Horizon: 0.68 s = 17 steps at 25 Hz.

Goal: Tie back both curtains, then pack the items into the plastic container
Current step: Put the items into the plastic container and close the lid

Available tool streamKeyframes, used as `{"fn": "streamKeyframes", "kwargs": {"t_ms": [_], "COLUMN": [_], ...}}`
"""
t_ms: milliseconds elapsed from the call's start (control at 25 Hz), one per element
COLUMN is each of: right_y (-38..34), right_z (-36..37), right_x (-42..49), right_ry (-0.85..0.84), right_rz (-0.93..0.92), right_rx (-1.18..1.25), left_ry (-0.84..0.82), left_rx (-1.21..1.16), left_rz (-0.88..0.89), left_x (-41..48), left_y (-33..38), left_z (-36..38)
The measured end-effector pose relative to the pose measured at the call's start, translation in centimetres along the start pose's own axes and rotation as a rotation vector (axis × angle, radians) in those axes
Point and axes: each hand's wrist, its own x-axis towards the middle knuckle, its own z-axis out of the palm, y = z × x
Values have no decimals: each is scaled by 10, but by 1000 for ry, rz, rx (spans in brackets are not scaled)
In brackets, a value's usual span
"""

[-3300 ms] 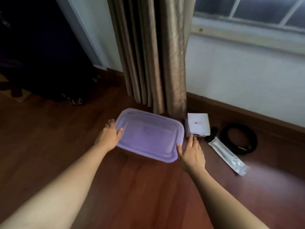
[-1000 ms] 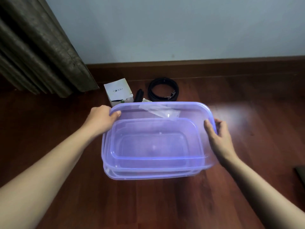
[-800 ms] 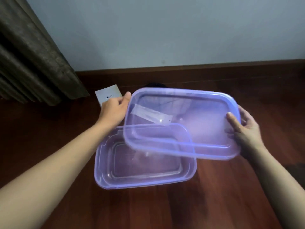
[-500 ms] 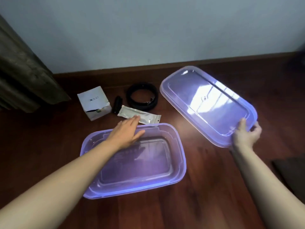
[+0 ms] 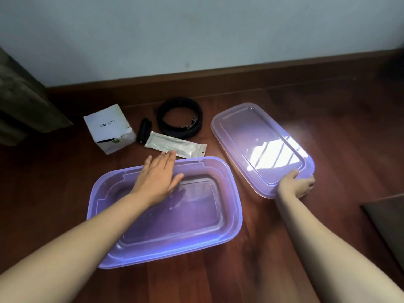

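An open purple plastic container (image 5: 227, 228) stands on the wooden floor, with nothing inside it. Its purple lid (image 5: 260, 145) lies flat on the floor to the right. My right hand (image 5: 297, 185) grips the lid's near edge. My left hand (image 5: 159, 176) hovers flat and open over the container's far rim, fingertips close to a silvery sealed pouch (image 5: 175, 144). Beyond the pouch lie a white box (image 5: 108, 127), a small black object (image 5: 144, 130) and a coiled black belt (image 5: 179, 121).
A curtain's lower end (image 5: 24, 110) hangs at the far left. The wall and dark baseboard (image 5: 240, 71) run behind the items. A dark flat object (image 5: 387, 224) sits at the right edge of the floor.
Both hands lifted the lid off the container. My right hand carried it right and set it on the floor. My left hand let go and moved out over the container towards the pouch.
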Motion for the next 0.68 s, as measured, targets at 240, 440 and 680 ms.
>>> {"fn": "streamKeyframes", "kwargs": {"t_ms": [240, 440, 680], "right_y": [21, 0, -49], "right_z": [-1, -8, 3], "right_x": [10, -12, -97], "right_ry": [-142, -250, -1005], "right_rz": [-38, -457, -1004], "right_rx": [-329, -460, -399], "left_ry": [17, 31, 35], "left_rx": [-23, -17, -14], "left_rz": [-2, -6, -11], "left_x": [-1, -1, -3], "left_y": [1, 1, 1], "left_z": [3, 3, 2]}}
